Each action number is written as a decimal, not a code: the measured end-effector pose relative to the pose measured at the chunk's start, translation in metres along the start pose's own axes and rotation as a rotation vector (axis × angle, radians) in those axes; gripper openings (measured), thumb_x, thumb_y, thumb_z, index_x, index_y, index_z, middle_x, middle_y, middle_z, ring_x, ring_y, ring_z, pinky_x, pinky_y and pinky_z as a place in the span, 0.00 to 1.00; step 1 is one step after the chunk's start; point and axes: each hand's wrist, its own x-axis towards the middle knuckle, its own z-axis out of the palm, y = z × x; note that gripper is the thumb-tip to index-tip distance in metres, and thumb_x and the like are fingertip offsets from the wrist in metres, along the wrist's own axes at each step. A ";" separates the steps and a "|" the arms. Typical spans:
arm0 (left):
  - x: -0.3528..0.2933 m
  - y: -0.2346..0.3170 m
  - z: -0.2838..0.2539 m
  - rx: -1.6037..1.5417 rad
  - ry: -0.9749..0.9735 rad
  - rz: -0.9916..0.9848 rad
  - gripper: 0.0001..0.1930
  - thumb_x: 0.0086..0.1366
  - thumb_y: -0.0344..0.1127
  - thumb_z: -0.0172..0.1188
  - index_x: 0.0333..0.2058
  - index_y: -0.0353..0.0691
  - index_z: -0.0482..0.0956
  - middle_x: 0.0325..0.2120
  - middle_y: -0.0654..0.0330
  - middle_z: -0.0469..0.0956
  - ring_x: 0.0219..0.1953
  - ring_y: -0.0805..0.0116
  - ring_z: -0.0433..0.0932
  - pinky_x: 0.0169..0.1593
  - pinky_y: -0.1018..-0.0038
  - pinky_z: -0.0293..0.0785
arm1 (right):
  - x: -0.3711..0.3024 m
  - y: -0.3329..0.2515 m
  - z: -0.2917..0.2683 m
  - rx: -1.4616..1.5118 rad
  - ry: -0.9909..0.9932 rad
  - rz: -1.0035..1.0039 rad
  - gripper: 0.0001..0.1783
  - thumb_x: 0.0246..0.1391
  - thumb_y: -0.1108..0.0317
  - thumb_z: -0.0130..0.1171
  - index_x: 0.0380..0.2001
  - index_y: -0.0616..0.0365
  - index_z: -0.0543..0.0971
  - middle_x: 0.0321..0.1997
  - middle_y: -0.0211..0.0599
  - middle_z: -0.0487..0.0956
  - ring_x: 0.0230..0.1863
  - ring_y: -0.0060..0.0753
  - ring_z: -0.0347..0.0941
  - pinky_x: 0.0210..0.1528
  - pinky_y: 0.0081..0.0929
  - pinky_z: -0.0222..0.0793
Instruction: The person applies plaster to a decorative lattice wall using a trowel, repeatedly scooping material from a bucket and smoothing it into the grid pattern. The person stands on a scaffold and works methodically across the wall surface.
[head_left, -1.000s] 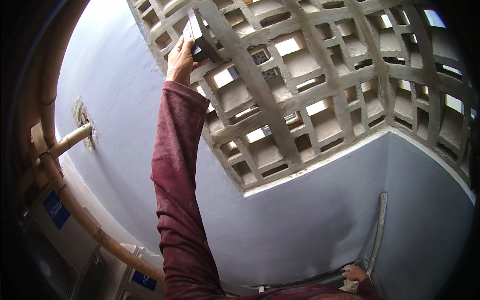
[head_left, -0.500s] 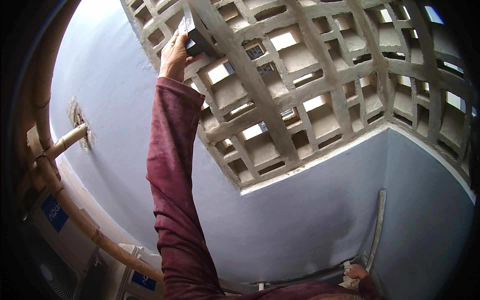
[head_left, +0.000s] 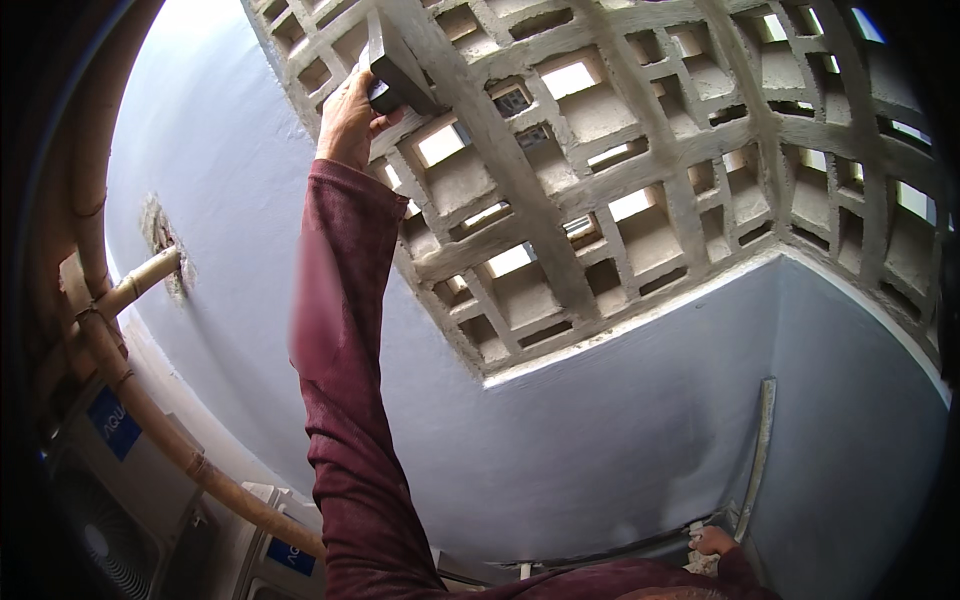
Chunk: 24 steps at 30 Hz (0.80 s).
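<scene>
My left hand (head_left: 346,118) is raised high at the upper left, at the end of a maroon sleeve. Its fingers are closed on a dark rectangular block (head_left: 398,75), held by its edge with the thumb underneath. The block is up against the pale concrete lattice wall (head_left: 500,150), though whether it touches cannot be told. Low on the right, my right hand (head_left: 712,541) is closed beside a whitish, rough lump (head_left: 697,562) near the foot of the grey wall. What those fingers grip, if anything, is too small to make out.
A bamboo pole (head_left: 190,455) curves along the left side, with a shorter bamboo piece (head_left: 145,278) running into a broken patch of the blue-grey wall (head_left: 230,240). Air-conditioner outdoor units (head_left: 110,500) stand at lower left. A narrow strip (head_left: 757,460) rises near the right corner.
My left hand has shifted very slightly, and the block in it has turned a little, hiding its pale side. The view has drifted slightly. My right hand stays in place.
</scene>
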 end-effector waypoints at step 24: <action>-0.029 0.001 0.005 0.021 -0.021 -0.043 0.18 0.69 0.47 0.47 0.43 0.38 0.73 0.35 0.61 0.77 0.30 0.72 0.80 0.30 0.81 0.78 | -0.008 -0.007 0.000 0.019 -0.050 0.039 0.29 0.50 0.52 0.58 0.54 0.56 0.73 0.57 0.48 0.72 0.60 0.47 0.65 0.60 0.34 0.60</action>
